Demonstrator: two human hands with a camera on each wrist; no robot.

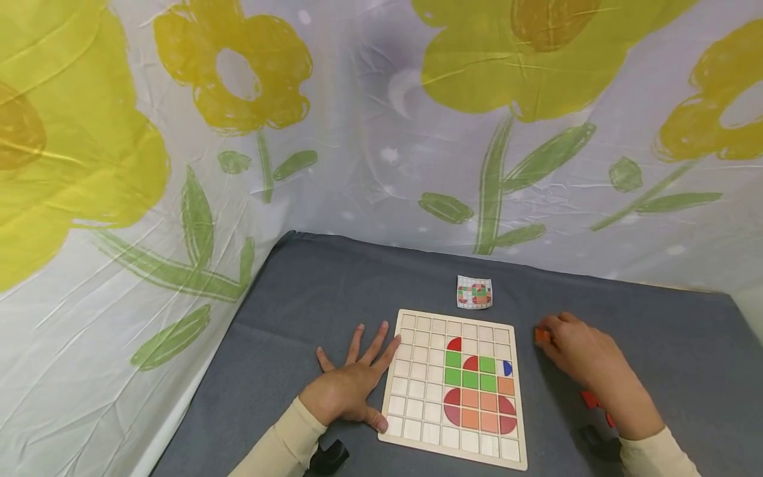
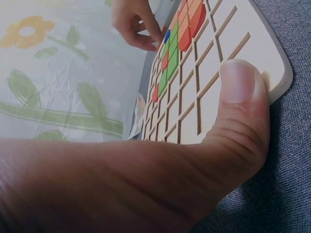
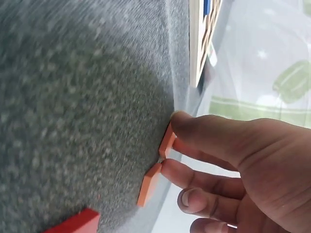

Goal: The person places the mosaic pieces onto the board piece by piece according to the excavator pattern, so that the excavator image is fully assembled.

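Observation:
A square wooden grid board (image 1: 414, 391) lies on the grey cloth, holding green and orange square tiles, red curved pieces and a blue half-round piece (image 1: 507, 368). My left hand (image 1: 348, 392) is spread at the board's left side, its thumb on the lower left corner and a fingertip at the upper left edge. Right of the board, my right hand (image 1: 590, 358) pinches an orange tile (image 3: 167, 140) low over the cloth between thumb and finger. A second orange tile (image 3: 149, 184) lies beside the fingertips in the right wrist view.
Behind the board lies a small printed card (image 1: 474, 301) with a coloured grid pattern. Red pieces (image 1: 590, 399) lie near my right forearm, which partly hides them. A white curtain (image 1: 369, 165) with yellow flowers hangs behind the grey cloth (image 1: 322, 285).

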